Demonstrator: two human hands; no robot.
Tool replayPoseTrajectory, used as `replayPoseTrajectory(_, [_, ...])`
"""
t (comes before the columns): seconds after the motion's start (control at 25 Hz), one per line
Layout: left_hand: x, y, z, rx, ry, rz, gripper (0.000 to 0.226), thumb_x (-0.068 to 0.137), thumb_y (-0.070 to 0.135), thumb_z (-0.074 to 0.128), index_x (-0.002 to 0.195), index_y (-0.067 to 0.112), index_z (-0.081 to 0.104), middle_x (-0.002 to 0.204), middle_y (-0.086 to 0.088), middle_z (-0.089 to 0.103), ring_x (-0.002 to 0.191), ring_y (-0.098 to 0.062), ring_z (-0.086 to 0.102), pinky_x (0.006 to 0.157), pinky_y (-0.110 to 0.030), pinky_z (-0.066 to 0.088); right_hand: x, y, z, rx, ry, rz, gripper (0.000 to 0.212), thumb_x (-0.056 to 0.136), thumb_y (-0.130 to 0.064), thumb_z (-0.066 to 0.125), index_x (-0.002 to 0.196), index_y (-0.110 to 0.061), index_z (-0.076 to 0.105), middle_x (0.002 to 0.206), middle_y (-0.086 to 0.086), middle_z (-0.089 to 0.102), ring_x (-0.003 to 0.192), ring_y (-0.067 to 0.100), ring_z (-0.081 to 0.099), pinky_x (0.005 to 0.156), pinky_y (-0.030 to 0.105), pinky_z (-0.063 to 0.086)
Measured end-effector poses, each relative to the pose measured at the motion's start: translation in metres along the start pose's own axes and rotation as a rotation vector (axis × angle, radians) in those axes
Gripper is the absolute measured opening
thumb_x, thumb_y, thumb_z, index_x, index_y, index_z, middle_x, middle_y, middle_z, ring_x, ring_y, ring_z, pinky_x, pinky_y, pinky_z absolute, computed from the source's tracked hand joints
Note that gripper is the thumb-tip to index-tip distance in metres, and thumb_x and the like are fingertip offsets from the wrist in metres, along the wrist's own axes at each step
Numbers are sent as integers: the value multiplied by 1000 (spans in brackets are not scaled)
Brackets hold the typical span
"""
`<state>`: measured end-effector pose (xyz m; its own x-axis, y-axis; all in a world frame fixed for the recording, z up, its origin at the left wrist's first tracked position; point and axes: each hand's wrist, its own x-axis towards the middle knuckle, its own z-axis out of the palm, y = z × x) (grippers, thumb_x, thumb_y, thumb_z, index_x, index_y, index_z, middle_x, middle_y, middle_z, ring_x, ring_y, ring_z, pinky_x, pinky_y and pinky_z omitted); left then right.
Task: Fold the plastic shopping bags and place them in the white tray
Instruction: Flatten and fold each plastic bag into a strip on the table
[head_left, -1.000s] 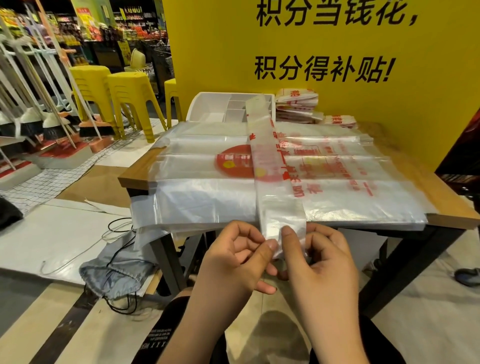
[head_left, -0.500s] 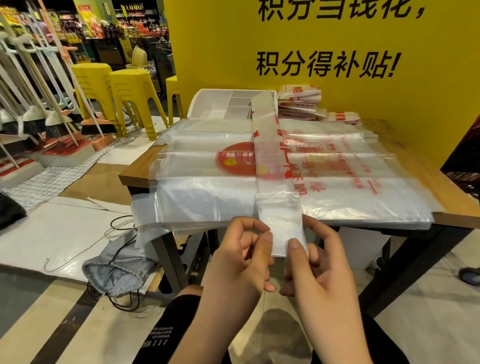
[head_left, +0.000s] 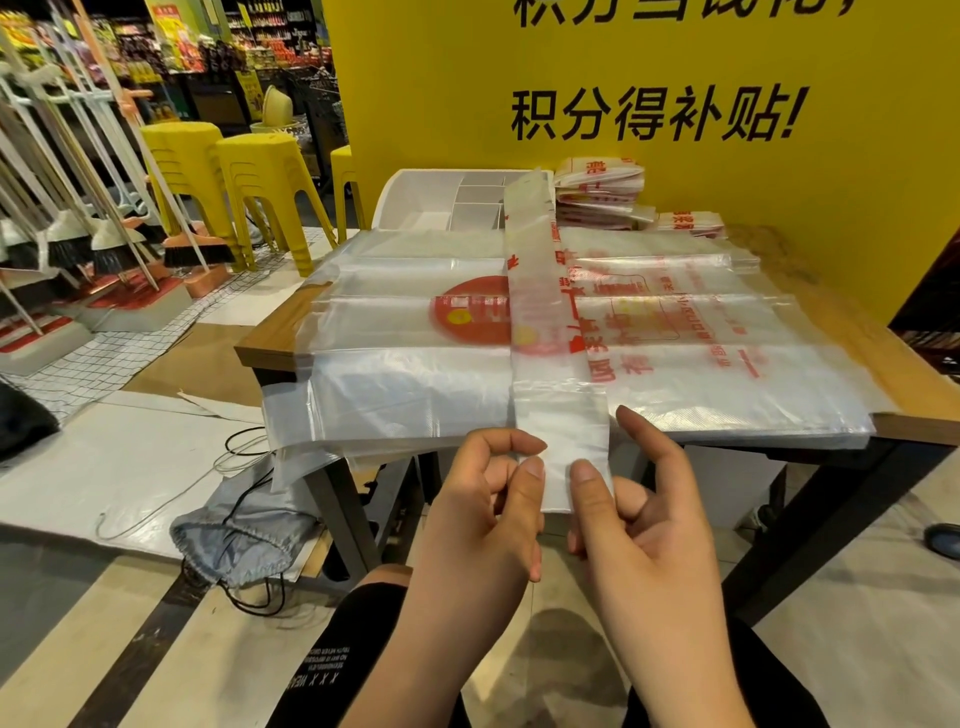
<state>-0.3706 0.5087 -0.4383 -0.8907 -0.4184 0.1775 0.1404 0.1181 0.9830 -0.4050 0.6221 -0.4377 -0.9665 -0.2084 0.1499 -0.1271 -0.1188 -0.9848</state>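
A wooden table is set against a yellow wall lettered in black, with yellow stools and brooms ranged at the left on a pale floor.

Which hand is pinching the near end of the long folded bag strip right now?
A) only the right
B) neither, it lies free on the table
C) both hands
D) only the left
C: the left hand and the right hand each press a thumb on top of the near end of the folded strip, with fingers curled beneath it, just past the near edge of the table.
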Motion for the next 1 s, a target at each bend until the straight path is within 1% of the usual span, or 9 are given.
replayPoseTrajectory(0.2, [1,6,-1,-42,4,-44,8,103,20,52,105,24,58,59,0,53,41,-14,42,47,-22,37,3,-4,-3,168,-49,106,45,95,-20,60,132,-44,51,56,12,56,44,17,42,46,25,38])
replayPoseTrajectory(0.4, [0,10,-3,-77,13,-82,8,102,19,53,105,21,60,63,-7,54,42,-13,42,46,-20,37,3,-2,-2,255,-86,155,44,98,-18,54,132,-46,52,51,10,54,46,19,45,57,28,46])
replayPoseTrajectory(0.48, [-1,10,-6,-39,-20,-75,7,101,24,54,105,24,60,61,-4,54,44,-14,44,48,-22,38,3,-5,-4,218,-82,157,45,98,-16,56,132,-46,52,53,13,56,45,18,43,53,26,43])
replayPoseTrajectory(0.6, [-4,15,-32,114,-270,18,26,95,50,57,119,40,59,78,7,59,64,-11,57,61,-29,48,3,-12,-8,213,-75,164,44,98,-17,57,131,-46,52,56,16,58,41,18,41,44,23,37])
replayPoseTrajectory(0.68, [-1,17,-54,357,-367,194,43,93,41,63,135,43,51,111,10,58,94,-14,62,75,-33,53,1,-15,-9,230,-69,162,44,97,-17,57,131,-44,51,56,18,59,39,18,40,43,23,37])
replayPoseTrajectory(0.72, [4,14,-61,497,-332,311,49,92,29,67,137,41,50,126,13,52,108,-15,59,80,-30,53,-1,-17,-8,234,-67,165,44,97,-18,57,131,-44,50,57,19,59,38,18,40,43,24,38])
replayPoseTrajectory(0.8, [17,9,-61,732,-141,487,53,89,16,71,134,37,55,137,16,45,121,-7,53,87,-24,51,-5,-20,-6,252,-70,168,43,96,-18,57,130,-44,51,57,21,60,38,18,40,44,24,40])
replayPoseTrajectory(0.88, [30,4,-51,829,38,609,42,86,12,74,124,25,66,130,9,56,121,-10,53,92,-29,50,-9,-23,-2,279,-78,184,43,95,-18,58,129,-43,52,58,22,60,37,18,40,44,23,41])
replayPoseTrajectory(1.0, [43,-6,-44,795,121,740,23,86,3,72,107,13,74,114,2,67,110,-18,59,97,-26,45,-12,-27,2,304,-107,189,47,89,-26,59,132,-42,49,60,22,61,36,20,41,42,24,40])
